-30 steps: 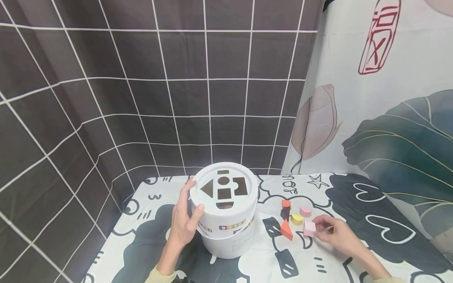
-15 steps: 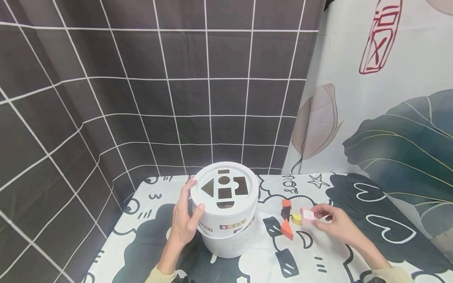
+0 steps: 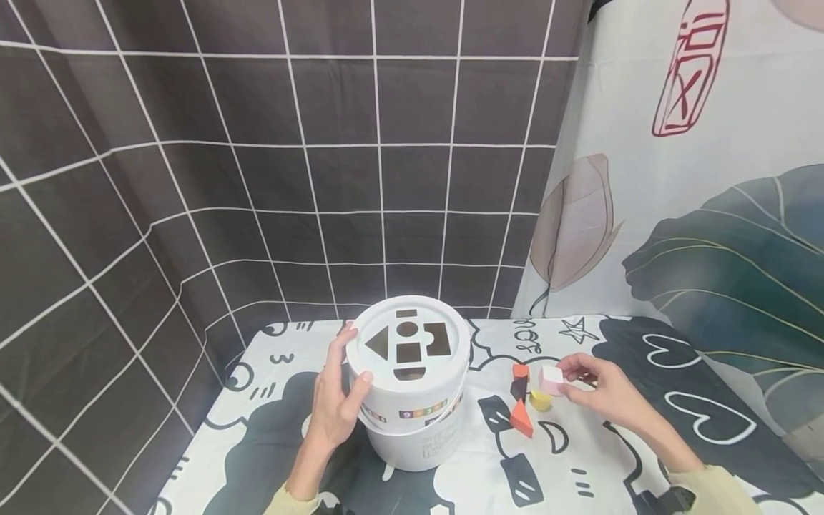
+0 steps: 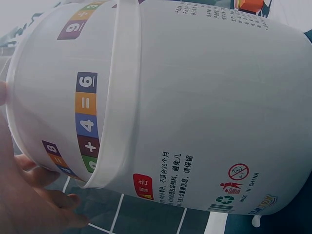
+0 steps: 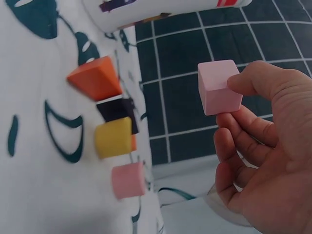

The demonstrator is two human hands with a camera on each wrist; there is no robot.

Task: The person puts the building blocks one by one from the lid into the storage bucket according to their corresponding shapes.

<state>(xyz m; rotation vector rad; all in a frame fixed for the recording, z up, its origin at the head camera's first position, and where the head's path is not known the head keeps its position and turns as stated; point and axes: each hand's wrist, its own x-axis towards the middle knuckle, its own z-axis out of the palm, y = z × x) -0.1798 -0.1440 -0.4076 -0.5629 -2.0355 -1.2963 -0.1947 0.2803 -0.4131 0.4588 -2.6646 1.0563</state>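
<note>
My right hand (image 3: 601,390) pinches a pink cube (image 5: 219,87) between thumb and fingers, raised above the cloth. In the head view the cube covers the pink cylinder, which the right wrist view shows lying on the cloth (image 5: 129,180). Around it lie a yellow cylinder (image 3: 540,400), an orange triangular block (image 3: 522,419), a dark block (image 3: 518,388) and an orange block (image 3: 521,370). My left hand (image 3: 336,393) rests against the left side of a white bucket (image 3: 415,447), thumb at the rim. The bucket's white lid (image 3: 380,375) has several shaped holes.
A black-and-white patterned cloth (image 3: 479,479) covers the table. Behind it hangs a dark curtain (image 3: 341,179) with a white grid. A pale curtain (image 3: 644,186) with leaf prints hangs at the right. The bucket's white handle (image 4: 124,97) hangs down along its side.
My right hand has lifted the pink cube off the cloth and carried it up and slightly left, over the cylinders. My left hand and the bucket have stayed put.
</note>
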